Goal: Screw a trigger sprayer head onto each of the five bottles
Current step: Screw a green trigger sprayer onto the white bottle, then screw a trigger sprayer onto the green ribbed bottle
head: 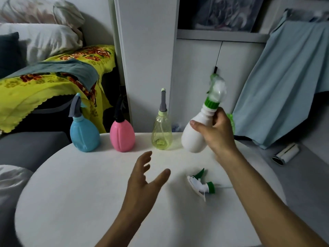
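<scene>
Four bottles [122, 136] capped — one loose sprayer head [201, 185] lying.

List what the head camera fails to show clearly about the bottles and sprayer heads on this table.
- Fifth bottle: only a green sliver shows in the head view; the right hand hides the rest, so whether it has a head is unknown.
- White bottle: its sprayer head is motion-blurred, so how tightly it is screwed on cannot be told.
- Loose sprayer head: its dip tube is too thin to trace.
</scene>
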The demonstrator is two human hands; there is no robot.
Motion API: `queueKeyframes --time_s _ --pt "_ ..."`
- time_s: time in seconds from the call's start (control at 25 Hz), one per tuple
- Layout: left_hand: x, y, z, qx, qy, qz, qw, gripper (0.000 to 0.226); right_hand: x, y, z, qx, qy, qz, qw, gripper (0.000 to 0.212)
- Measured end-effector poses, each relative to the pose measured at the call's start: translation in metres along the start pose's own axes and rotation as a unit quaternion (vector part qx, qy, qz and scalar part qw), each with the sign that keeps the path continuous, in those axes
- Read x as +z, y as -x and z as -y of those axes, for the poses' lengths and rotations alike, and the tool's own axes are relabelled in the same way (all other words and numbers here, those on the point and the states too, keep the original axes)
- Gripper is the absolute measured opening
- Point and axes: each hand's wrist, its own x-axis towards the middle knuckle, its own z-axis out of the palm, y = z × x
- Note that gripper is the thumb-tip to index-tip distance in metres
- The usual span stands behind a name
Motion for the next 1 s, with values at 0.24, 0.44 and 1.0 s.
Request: queueKeyframes --time_s 0.24,0.44,1.0 --pt "-0.01 -0.007 0.003 0.0 0.003 -0.006 1.0 0.042 0.028 -0.06 -0.08 0.012 0.086 -0.016 0.996 0.05" --pt "-0.007 -0.003 0.004 -0.007 0.006 -0.003 1.0 0.04 0.037 -0.054 -0.115 0.027 0.071 -0.041 0.996 0.051" --pt "-0.007 0.005 0.003 0.002 -0.003 0.007 1.0 0.039 -0.043 -0.054 -0.111 0.19 0.286 -0.084 0.936 0.024"
